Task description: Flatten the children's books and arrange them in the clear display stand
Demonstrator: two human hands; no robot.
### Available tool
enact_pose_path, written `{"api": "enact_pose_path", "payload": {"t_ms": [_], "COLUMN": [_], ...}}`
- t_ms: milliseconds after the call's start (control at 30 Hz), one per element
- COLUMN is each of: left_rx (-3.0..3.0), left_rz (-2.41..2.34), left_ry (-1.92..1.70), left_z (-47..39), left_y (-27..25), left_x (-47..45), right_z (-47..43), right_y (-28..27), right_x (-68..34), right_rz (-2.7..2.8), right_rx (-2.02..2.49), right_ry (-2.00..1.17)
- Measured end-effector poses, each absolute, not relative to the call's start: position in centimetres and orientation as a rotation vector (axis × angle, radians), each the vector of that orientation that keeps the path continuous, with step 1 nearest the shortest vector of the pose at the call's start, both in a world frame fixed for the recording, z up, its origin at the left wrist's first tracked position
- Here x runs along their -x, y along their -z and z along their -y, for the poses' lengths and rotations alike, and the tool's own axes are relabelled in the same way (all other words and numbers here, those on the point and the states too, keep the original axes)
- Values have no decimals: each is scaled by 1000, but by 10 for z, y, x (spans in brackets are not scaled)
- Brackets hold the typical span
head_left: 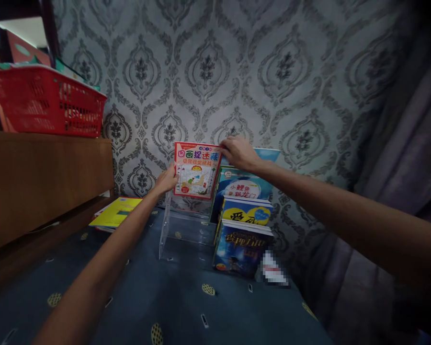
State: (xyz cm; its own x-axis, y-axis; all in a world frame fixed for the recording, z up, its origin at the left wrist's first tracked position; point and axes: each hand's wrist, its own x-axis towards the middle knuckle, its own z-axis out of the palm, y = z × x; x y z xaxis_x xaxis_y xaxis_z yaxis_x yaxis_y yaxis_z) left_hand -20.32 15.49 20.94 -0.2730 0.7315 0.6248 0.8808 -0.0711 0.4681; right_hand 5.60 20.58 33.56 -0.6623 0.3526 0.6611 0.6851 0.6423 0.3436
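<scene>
A red-bordered picture book point(196, 171) stands upright at the back left of a clear tiered book stand point(188, 230). My left hand point(167, 181) is closed on its left edge, thumb toward the cover. At its top right corner my right hand point(239, 151) grips with bent fingers. To the right, on the stand's steps, are a teal book point(237, 184), a blue and yellow book point(246, 211) and a dark blue book point(240, 249) in front. A light blue book point(267, 155) rises behind them, partly hidden by my right forearm.
A yellow-topped pile of books point(117, 213) lies at the left on the dark patterned cloth point(172, 297). Beyond it, a red plastic basket point(50, 100) sits on a wooden cabinet point(46, 182). Patterned wallpaper point(208, 67) is behind the stand, and a curtain point(391, 191) hangs at right.
</scene>
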Motion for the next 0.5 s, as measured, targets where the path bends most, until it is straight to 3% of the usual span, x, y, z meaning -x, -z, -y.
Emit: {"api": "enact_pose_path", "payload": {"t_ms": [500], "left_rx": [1873], "left_rz": [1969], "left_ry": [1272], "left_z": [-151], "left_y": [-205], "left_x": [205], "right_z": [-211], "right_y": [-342], "right_x": [-64], "right_rz": [2411], "right_rx": [755], "right_ry": [596]}}
